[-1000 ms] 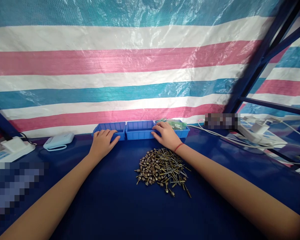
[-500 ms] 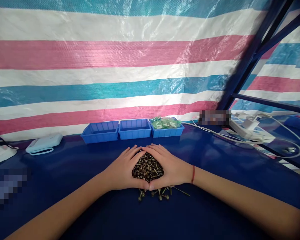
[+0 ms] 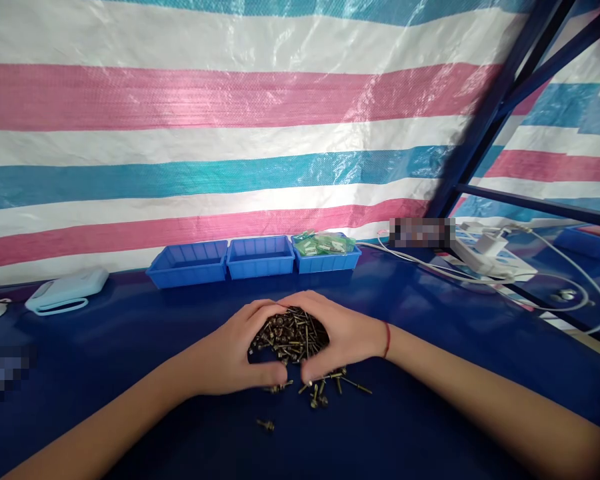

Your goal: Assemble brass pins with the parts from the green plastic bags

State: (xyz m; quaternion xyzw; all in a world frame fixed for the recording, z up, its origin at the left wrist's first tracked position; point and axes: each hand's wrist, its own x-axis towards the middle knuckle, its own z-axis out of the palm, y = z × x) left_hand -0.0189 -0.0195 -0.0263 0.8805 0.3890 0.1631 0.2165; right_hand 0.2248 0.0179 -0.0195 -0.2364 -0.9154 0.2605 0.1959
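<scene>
A heap of brass-coloured screws [image 3: 289,333] lies on the dark blue table [image 3: 430,320]. My left hand [image 3: 230,350] and my right hand [image 3: 343,331] curl round the heap from either side, fingertips meeting at the back, thumbs near each other in front. Both hands cup the screws and press them together. A few loose screws [image 3: 320,393] lie just in front of my thumbs, and one [image 3: 266,424] lies nearer to me. A red string circles my right wrist.
Three small blue bins stand in a row at the back: left bin [image 3: 187,264], middle bin [image 3: 260,257], right bin [image 3: 326,252] holding green packets. A pale device [image 3: 66,291] lies far left. A power strip and white cables [image 3: 485,261] lie right, by a blue frame.
My hands left the bins, came back to the heap and closed round it. The screws are now gathered higher between my palms, with a few spilled toward me.
</scene>
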